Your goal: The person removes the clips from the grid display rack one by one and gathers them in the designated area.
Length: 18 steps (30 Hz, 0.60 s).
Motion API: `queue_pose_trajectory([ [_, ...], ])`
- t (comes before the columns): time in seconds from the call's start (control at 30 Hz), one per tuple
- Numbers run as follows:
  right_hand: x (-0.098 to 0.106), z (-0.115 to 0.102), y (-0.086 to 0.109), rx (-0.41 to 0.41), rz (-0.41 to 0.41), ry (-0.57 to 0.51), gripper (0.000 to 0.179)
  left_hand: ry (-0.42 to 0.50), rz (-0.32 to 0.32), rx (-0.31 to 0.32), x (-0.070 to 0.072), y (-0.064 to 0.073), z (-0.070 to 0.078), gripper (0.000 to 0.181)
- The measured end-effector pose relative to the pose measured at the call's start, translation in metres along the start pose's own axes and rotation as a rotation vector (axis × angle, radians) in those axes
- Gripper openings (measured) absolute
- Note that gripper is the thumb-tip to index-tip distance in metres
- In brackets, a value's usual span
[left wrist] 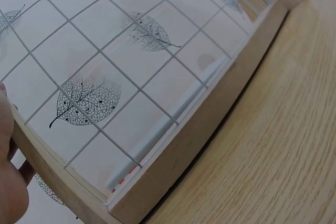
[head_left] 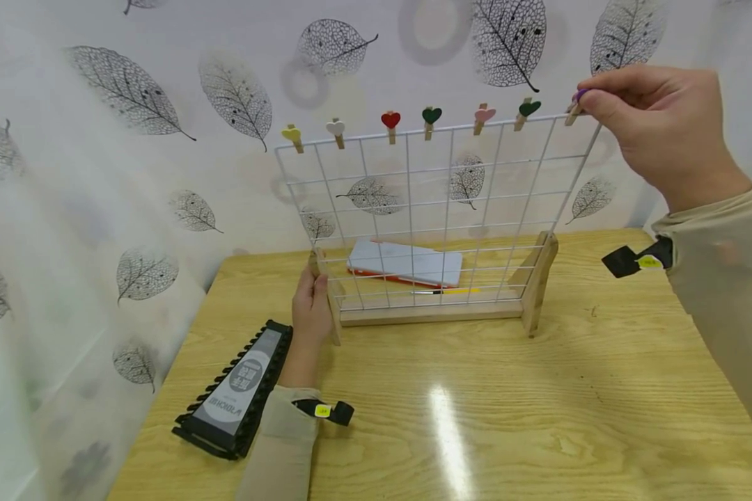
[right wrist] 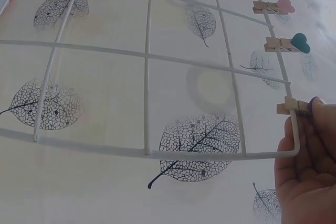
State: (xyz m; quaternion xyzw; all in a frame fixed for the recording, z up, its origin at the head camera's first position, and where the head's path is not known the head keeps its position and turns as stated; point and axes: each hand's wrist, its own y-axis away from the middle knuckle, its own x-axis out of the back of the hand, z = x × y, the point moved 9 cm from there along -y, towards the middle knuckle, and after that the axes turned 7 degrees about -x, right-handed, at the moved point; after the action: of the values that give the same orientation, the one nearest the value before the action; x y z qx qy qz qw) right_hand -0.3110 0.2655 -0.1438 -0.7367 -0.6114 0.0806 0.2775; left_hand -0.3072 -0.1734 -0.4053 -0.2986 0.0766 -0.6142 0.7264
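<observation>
A white wire grid [head_left: 407,170] stands upright in a wooden base [head_left: 432,315] on the table. My left hand [head_left: 311,306] grips the wooden upright [head_left: 333,306] at the base's left end. At the grid's top right corner, my right hand [head_left: 664,118] pinches a small wooden clothespin [right wrist: 292,106] with a purple heart, mostly covered by the fingers. The clothespin sits across the top wire. Along that same wire are several heart clothespins: yellow [head_left: 293,136], white [head_left: 336,130], red [head_left: 391,124], dark green [head_left: 431,120], pink [head_left: 483,117] and another green [head_left: 527,111].
Left of the base lies a black-edged rack with a grey label [head_left: 244,379]. Behind the grid are a flat white and red box [head_left: 407,263] and a yellow and black pen [head_left: 457,291]. A leaf-patterned curtain [head_left: 163,174] hangs behind the wooden table [head_left: 507,417].
</observation>
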Motion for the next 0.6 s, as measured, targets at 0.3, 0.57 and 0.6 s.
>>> queue_pose_trajectory([
  [0.3,-0.001,0.003,0.000,-0.008,-0.031,-0.278,0.025,0.007,-0.005,0.007,0.000,0.000,-0.001,0.042],
  [0.57,0.000,0.004,0.000,-0.018,-0.007,-0.167,0.026,-0.003,-0.001,0.017,0.000,0.000,0.014,0.040],
  [0.6,0.001,0.004,0.001,-0.020,-0.002,-0.144,0.025,-0.011,-0.001,0.020,0.001,0.000,0.021,0.040],
])
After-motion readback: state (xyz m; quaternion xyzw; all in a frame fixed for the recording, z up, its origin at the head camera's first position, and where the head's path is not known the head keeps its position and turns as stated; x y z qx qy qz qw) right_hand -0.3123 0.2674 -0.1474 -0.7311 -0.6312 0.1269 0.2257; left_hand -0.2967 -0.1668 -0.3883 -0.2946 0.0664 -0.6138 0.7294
